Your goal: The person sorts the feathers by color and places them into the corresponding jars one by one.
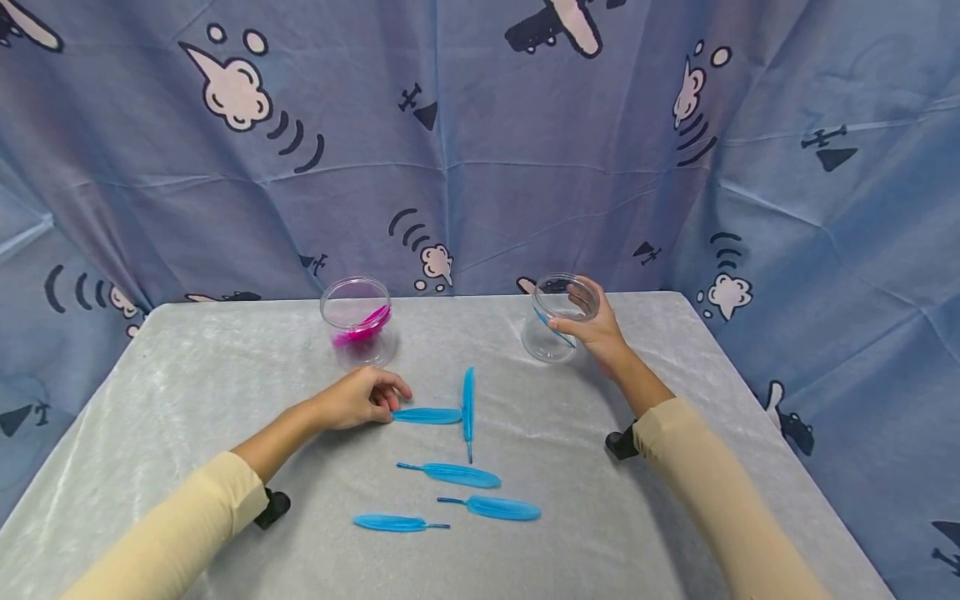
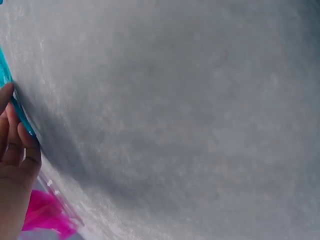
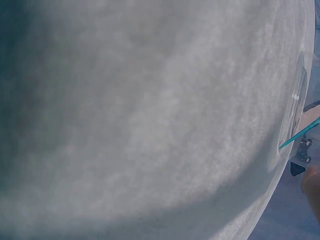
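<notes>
jar [image 1: 365, 352] nr l hand [image 1: 362, 399], curtain [image 1: 495, 133] bhnd

Head view: even light is falling; soft shadows are edging sleeves [image 1: 191, 521]. Left wrist: shadow is fringing left grip [image 2: 19, 162]. Right wrist: tabletop [image 3: 165, 125] is blurring, bowing, dimming leftward.

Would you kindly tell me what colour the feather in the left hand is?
The feather is bright blue; it shows best in the head view.
</notes>
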Demonstrator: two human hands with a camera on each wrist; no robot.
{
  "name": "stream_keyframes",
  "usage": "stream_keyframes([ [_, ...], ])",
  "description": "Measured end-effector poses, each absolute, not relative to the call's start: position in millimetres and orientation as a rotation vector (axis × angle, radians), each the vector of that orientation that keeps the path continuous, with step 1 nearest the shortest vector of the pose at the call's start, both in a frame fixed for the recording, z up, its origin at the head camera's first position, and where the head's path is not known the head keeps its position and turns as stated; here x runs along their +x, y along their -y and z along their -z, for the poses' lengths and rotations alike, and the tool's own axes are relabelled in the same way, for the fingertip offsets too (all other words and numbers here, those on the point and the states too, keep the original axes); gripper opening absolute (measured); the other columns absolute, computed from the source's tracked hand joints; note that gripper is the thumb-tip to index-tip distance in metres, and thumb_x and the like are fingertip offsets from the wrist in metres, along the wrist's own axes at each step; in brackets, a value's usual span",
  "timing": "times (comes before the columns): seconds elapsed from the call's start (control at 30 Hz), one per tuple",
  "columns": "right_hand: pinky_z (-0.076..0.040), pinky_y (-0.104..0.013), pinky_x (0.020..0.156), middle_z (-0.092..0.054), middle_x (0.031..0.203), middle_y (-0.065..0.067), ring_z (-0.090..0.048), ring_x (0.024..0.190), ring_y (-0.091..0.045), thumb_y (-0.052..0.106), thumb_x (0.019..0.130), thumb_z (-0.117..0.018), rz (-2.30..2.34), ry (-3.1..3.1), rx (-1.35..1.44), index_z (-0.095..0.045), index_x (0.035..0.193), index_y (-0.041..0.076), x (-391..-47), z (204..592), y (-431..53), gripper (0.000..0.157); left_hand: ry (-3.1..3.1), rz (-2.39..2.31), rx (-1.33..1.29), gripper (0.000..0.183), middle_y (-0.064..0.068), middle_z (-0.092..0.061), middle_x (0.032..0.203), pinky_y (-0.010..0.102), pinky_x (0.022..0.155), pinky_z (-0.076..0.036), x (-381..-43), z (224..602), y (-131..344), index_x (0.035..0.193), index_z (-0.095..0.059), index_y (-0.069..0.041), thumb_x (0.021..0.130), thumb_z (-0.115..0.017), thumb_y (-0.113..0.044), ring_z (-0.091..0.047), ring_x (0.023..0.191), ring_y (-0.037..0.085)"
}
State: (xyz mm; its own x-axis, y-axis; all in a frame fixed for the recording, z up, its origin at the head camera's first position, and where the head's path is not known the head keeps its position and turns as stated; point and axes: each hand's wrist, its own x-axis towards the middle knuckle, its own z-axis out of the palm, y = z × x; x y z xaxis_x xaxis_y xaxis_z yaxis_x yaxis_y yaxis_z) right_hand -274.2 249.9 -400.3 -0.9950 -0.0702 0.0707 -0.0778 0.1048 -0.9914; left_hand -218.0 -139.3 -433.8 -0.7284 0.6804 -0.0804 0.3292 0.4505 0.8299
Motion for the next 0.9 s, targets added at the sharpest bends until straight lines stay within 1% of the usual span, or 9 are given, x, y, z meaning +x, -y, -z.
stream_keyframes([
  [0.13, -0.035, -0.044, 0.102, -0.025, 0.147, -0.015, -0.021, 0.136, -0.029, -0.002, 0.074, -0.074, -2.101, 2.33, 0.153, -0.017, 0.144, 0.01, -274.3, 400.6, -250.2, 0.091, -2.307, -1.173, 0.854, 0.03, 0.011, -0.062, 0.081, 0.029, 0.07, -0.05, -217.8, 432.3, 141.8, 0.105, -0.063, -0.001, 0.077, -0.067, 0.008, -0.057, 0.074, 0.017],
  [0.33, -0.036, -0.044, 0.101, -0.022, 0.148, -0.017, -0.02, 0.136, -0.03, -0.002, 0.075, -0.073, -2.113, 2.321, 0.162, -0.016, 0.144, 0.009, -275.0, 401.4, -250.7, 0.09, -2.323, -1.194, 0.873, 0.031, 0.01, -0.063, 0.082, 0.027, 0.07, -0.05, -217.8, 427.8, 144.6, 0.107, -0.062, 0.0, 0.077, -0.065, 0.008, -0.058, 0.076, 0.018],
  [0.6, -0.037, -0.043, 0.101, -0.023, 0.148, -0.018, -0.021, 0.136, -0.03, -0.002, 0.074, -0.073, -2.106, 2.318, 0.158, -0.017, 0.144, 0.01, -275.5, 400.6, -250.5, 0.09, -2.34, -1.257, 0.893, 0.031, 0.01, -0.064, 0.085, 0.029, 0.075, -0.051, -222.5, 415.6, 140.9, 0.109, -0.062, 0.002, 0.079, -0.062, 0.008, -0.059, 0.08, 0.019],
  [0.8, -0.04, -0.038, 0.099, -0.024, 0.147, -0.017, -0.021, 0.136, -0.03, 0.0, 0.073, -0.075, -2.099, 2.321, 0.145, -0.02, 0.144, 0.012, -275.0, 401.5, -250.5, 0.09, -2.298, -1.361, 0.877, 0.036, 0.008, -0.065, 0.087, 0.031, 0.075, -0.052, -226.2, 402.1, 125.0, 0.114, -0.06, -0.005, 0.08, -0.064, 0.006, -0.06, 0.081, 0.02],
  [0.9, -0.04, -0.038, 0.099, -0.024, 0.148, -0.017, -0.021, 0.136, -0.03, -0.001, 0.074, -0.075, -2.1, 2.321, 0.138, -0.019, 0.144, 0.012, -274.3, 401.7, -250.6, 0.09, -2.266, -1.42, 0.876, 0.042, 0.008, -0.065, 0.088, 0.034, 0.075, -0.052, -228.5, 397.1, 114.2, 0.119, -0.057, -0.007, 0.08, -0.065, 0.005, -0.06, 0.081, 0.021],
])
